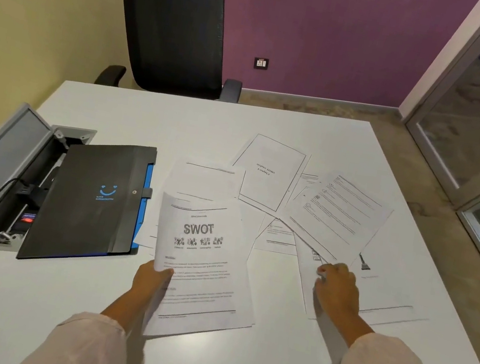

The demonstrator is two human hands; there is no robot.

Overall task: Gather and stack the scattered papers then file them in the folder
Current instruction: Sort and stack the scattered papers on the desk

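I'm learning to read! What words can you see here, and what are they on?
"SWOT": big letters on the top page the left hand holds.
Upside-down title on the bordered page: too blurred to read.
Small print under the smile on the black folder: too small.

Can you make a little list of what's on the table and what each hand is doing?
table: white, papers spread across it
folder: black with blue edge, closed, on the left
SWOT page: top of a small stack
left hand: grips the SWOT page by its left edge
right hand: fingers curled onto loose papers on the right
bordered page: lies upside down, farther back
chair: black, behind the table
filed yet: no, papers are outside the folder
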